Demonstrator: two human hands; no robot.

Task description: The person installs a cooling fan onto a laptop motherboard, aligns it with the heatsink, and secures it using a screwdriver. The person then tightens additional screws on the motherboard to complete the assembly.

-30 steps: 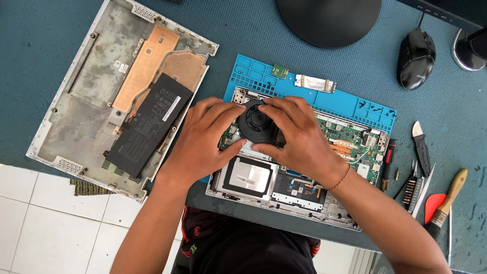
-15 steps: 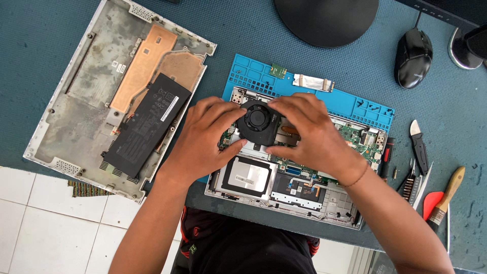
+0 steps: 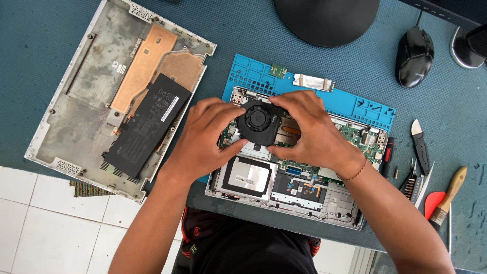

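Both hands close on a round black cooling fan [image 3: 258, 121], held just above the opened laptop chassis [image 3: 284, 187]: the left hand [image 3: 205, 139] pinches its rim from 9 o'clock with thumb below and fingers curled over the top edge, and the right hand [image 3: 312, 134] grips it from 3 o'clock, fingers arched over the top and thumb tucked under at about 5 o'clock. A copper heat pipe [image 3: 290, 131] shows just beside the fan at 3 o'clock, mostly hidden under the right palm. The chassis lies on a blue repair mat [image 3: 253, 76], whose tray compartments run along 12 o'clock and hold a small green circuit card [image 3: 277, 70] and a silver strip-shaped part [image 3: 313, 81]. At 6 o'clock from the fan sits a silver rectangular drive [image 3: 247, 177] in the chassis; green motherboard [image 3: 362, 139] shows at 3 o'clock past the right hand. Well apart at 9 o'clock lies the removed bottom cover [image 3: 76, 101], inner face up, with a black battery pack [image 3: 147, 127] resting on it. At 1 o'clock is a black mouse [image 3: 414, 49]; at 4 o'clock, near the mat's edge, lie a brush [image 3: 449, 195] and a red pick [image 3: 432, 202].
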